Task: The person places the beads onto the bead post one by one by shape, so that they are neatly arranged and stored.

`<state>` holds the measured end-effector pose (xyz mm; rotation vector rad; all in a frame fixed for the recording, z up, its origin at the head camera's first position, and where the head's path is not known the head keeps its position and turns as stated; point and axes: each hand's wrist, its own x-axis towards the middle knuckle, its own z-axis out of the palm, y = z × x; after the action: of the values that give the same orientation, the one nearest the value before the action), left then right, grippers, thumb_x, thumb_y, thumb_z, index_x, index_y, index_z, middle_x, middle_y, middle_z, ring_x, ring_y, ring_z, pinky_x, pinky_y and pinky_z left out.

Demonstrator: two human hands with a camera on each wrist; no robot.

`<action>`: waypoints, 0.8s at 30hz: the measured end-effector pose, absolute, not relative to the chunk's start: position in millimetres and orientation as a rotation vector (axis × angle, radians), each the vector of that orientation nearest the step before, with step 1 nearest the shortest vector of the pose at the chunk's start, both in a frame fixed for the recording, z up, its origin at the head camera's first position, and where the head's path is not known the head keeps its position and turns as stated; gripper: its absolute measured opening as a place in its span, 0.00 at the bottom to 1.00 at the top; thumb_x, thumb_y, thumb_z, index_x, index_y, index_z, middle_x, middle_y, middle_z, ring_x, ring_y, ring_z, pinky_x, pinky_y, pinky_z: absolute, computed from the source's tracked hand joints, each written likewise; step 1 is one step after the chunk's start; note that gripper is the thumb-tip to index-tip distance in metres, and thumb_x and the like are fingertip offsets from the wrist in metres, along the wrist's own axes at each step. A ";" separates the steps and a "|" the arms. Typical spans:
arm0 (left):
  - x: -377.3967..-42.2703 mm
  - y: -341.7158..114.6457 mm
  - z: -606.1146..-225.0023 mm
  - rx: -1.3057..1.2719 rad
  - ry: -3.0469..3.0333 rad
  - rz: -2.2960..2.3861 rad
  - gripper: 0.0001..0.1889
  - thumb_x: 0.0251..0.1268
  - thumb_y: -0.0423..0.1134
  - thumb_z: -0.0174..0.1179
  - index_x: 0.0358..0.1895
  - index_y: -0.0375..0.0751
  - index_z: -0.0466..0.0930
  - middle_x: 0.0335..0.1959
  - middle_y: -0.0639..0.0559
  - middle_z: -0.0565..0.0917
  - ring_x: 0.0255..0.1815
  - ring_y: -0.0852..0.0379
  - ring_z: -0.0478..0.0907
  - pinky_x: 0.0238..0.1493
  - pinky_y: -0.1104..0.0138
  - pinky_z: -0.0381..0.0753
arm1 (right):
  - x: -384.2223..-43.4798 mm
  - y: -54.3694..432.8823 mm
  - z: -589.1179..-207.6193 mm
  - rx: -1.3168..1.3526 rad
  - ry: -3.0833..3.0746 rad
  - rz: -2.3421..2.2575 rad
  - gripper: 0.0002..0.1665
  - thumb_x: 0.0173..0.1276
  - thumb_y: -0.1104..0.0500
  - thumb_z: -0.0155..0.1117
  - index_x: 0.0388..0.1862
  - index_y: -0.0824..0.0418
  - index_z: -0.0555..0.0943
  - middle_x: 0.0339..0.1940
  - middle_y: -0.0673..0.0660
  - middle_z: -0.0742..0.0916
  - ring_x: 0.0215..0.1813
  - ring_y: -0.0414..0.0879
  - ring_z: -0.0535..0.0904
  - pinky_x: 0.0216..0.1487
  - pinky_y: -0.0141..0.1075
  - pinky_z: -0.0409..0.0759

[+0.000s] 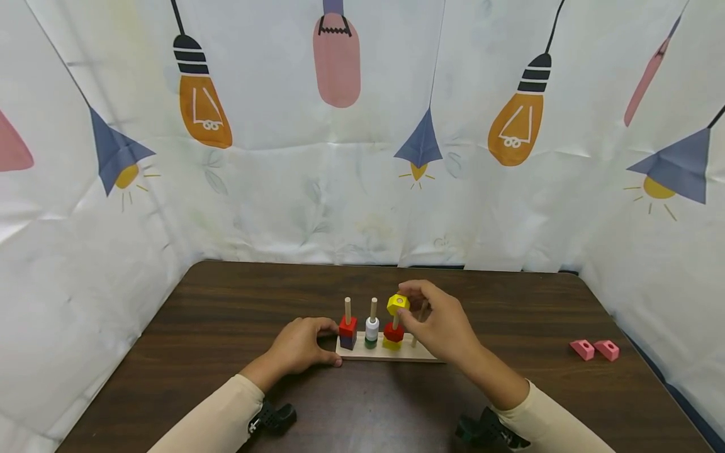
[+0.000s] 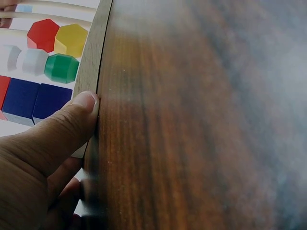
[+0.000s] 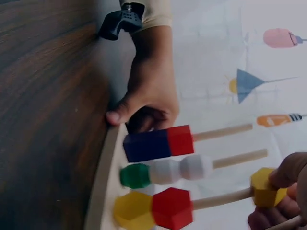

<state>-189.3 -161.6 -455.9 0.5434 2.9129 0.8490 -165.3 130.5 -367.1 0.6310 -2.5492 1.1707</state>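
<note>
A wooden peg board (image 1: 391,354) stands on the table with upright pegs. My left hand (image 1: 303,346) holds its left end, the thumb on the front edge (image 2: 91,57). My right hand (image 1: 444,318) pinches a yellow faceted bead (image 1: 398,304) at the top of the third peg; in the right wrist view the peg tip meets this yellow bead (image 3: 266,188). Lower on that peg sit a red bead (image 3: 172,208) and another yellow bead (image 3: 134,211). The second peg carries white beads (image 1: 371,328) over a green one (image 3: 135,176). Red (image 1: 348,326) and dark blue blocks (image 3: 147,145) fill the first peg's lower part.
Two pink blocks (image 1: 595,350) with slanted faces lie on the dark wooden table (image 1: 226,314) at the right. A fourth peg (image 1: 419,321) stands partly behind my right hand. A white printed cloth (image 1: 272,201) hangs behind and beside the table.
</note>
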 end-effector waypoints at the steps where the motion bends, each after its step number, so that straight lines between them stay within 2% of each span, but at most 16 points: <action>1: -189.6 -161.4 -455.8 0.542 2.912 0.849 0.27 0.40 0.57 0.84 0.47 0.57 0.86 0.46 0.60 0.88 0.49 0.51 0.83 0.51 0.49 0.79 | -165.8 130.8 -369.9 0.631 -2.536 1.186 0.27 0.62 0.67 0.77 0.59 0.60 0.80 0.43 0.49 0.86 0.37 0.43 0.79 0.37 0.35 0.80; 4: -190.0 -160.8 -455.1 0.538 2.909 0.852 0.27 0.39 0.57 0.84 0.47 0.58 0.86 0.46 0.60 0.89 0.49 0.51 0.83 0.51 0.49 0.79 | -167.3 130.8 -377.8 0.636 -2.498 1.224 0.32 0.60 0.68 0.78 0.62 0.62 0.77 0.45 0.49 0.87 0.38 0.43 0.80 0.36 0.35 0.81; 9: -190.4 -160.4 -454.9 0.533 2.907 0.854 0.27 0.39 0.57 0.84 0.47 0.57 0.86 0.46 0.60 0.89 0.49 0.51 0.83 0.51 0.49 0.79 | -168.2 129.6 -388.1 0.616 -2.465 1.308 0.42 0.58 0.69 0.78 0.70 0.64 0.69 0.48 0.50 0.86 0.41 0.42 0.82 0.41 0.35 0.83; 13: -190.1 -160.6 -454.9 0.525 2.907 0.854 0.27 0.40 0.57 0.84 0.47 0.57 0.87 0.46 0.60 0.89 0.49 0.51 0.83 0.52 0.49 0.79 | -167.7 129.1 -395.7 0.581 -2.453 1.379 0.49 0.58 0.70 0.78 0.74 0.63 0.63 0.46 0.50 0.86 0.42 0.46 0.83 0.45 0.37 0.83; 17: -189.8 -160.6 -454.7 0.517 2.908 0.842 0.28 0.40 0.57 0.84 0.47 0.57 0.86 0.46 0.59 0.88 0.50 0.50 0.83 0.52 0.48 0.79 | -167.2 128.4 -402.7 0.568 -2.441 1.431 0.51 0.57 0.71 0.77 0.75 0.62 0.61 0.45 0.51 0.86 0.42 0.49 0.84 0.46 0.38 0.84; 24: -189.6 -160.3 -454.8 0.514 2.907 0.846 0.27 0.40 0.57 0.84 0.47 0.57 0.87 0.46 0.60 0.88 0.50 0.50 0.83 0.52 0.48 0.79 | -166.6 127.3 -415.1 0.513 -2.474 1.461 0.48 0.57 0.71 0.78 0.74 0.63 0.64 0.44 0.49 0.86 0.41 0.47 0.83 0.47 0.37 0.83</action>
<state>-189.6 -160.3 -454.8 0.5141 2.9074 0.8461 -166.6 127.3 -415.1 0.5134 -2.4735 1.4611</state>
